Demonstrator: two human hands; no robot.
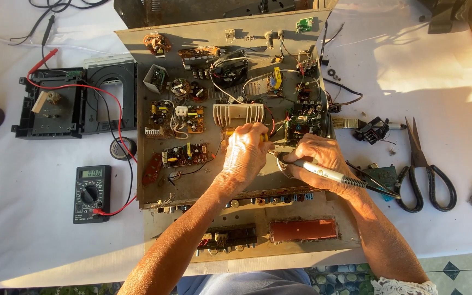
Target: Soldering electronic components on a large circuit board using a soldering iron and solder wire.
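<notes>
An opened metal chassis (159, 180) holds several small circuit boards, a white heat sink (238, 113) and loose wires. Over its middle, my left hand (245, 151) is closed on a small yellow part (263, 137) beside the heat sink. My right hand (319, 161) grips a white pen-shaped soldering iron (329, 175); its tip points left toward my left hand and its dark cord runs off to the right. The spot under the fingers is hidden.
A black multimeter (92, 193) with red lead lies at the left, above it a black plastic drive tray (77, 105). Black-handled scissors (424, 175), a small brush and a black connector (372, 131) lie right of the chassis on the white cloth.
</notes>
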